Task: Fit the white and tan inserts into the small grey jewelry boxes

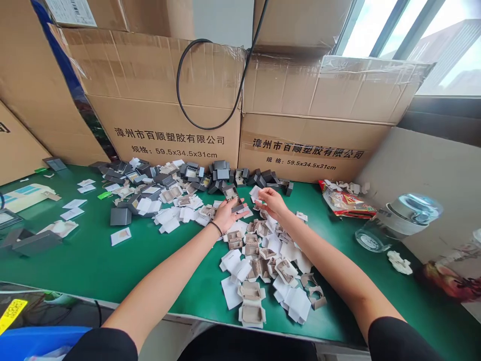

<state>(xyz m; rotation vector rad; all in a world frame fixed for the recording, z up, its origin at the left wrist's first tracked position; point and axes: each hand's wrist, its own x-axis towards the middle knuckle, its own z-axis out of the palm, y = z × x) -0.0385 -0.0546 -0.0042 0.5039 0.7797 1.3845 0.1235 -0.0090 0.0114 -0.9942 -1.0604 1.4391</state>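
My left hand (224, 215) is closed around a small dark grey box (230, 192), which is tilted open with a brownish inside. To its right, my right hand (272, 202) pinches a small white piece of card (255, 193) between thumb and fingers, apart from the box. Under and in front of both hands lies a heap of folded card inserts (259, 250), white on one side and grey-brown on the other. Behind my left hand is a pile of dark grey boxes (220, 173) mixed with more white card pieces (171, 218).
Large cardboard cartons (169, 115) wall off the back of the green table (150, 255). A black cable (179, 85) hangs in front of them. At right stand a clear lidded jar (391, 225), a red snack bag (347, 201) and a crumpled tissue (399, 262).
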